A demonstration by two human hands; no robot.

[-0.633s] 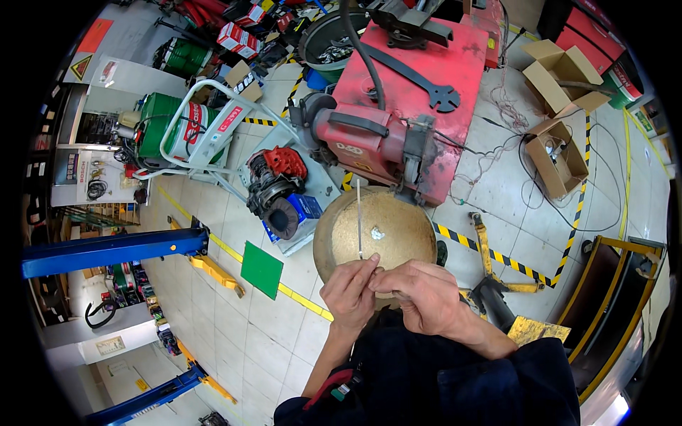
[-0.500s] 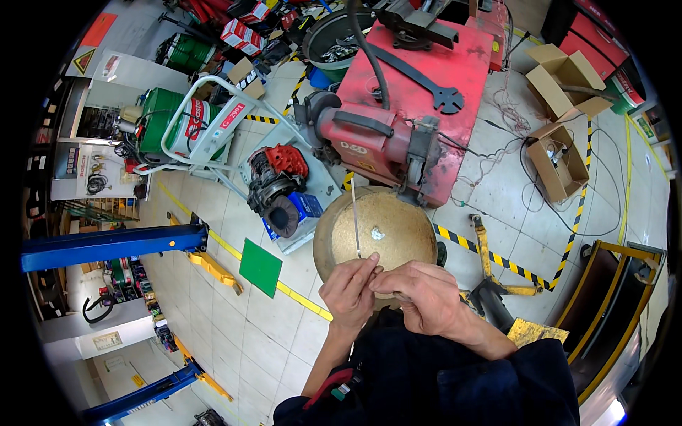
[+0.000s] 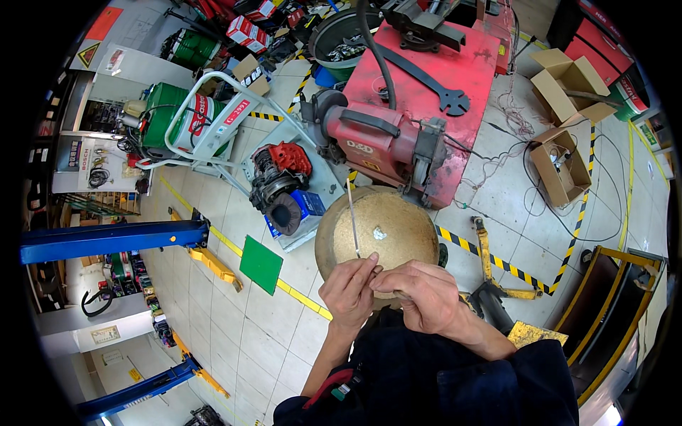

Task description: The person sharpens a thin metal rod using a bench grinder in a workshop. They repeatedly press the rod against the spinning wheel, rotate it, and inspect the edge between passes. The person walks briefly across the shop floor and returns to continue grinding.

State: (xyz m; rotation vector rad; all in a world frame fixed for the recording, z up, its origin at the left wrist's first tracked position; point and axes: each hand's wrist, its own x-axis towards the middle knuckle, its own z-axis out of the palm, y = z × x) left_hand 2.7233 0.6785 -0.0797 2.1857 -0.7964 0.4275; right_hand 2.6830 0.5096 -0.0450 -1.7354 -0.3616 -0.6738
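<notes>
My left hand (image 3: 349, 291) pinches the lower end of a thin pale rod (image 3: 352, 220) that points up and away across a round tan stool top (image 3: 383, 231). My right hand (image 3: 419, 295) is curled beside it, fingers meeting the left hand at the rod's lower end over the near edge of the stool top. A small shiny spot marks the middle of the stool top. What lies under my fingers is hidden.
A red bench machine (image 3: 383, 138) on a red table (image 3: 469, 64) stands just beyond the stool. An engine part (image 3: 280, 177) lies on a grey sheet to the left, near a green tile (image 3: 261, 265). Open cardboard boxes (image 3: 561, 167) sit at right, blue lift arms (image 3: 114, 240) at left.
The view has tilted slightly, so the surroundings slid a little lower in the picture. My hands and the rod stay over the stool top as before.
</notes>
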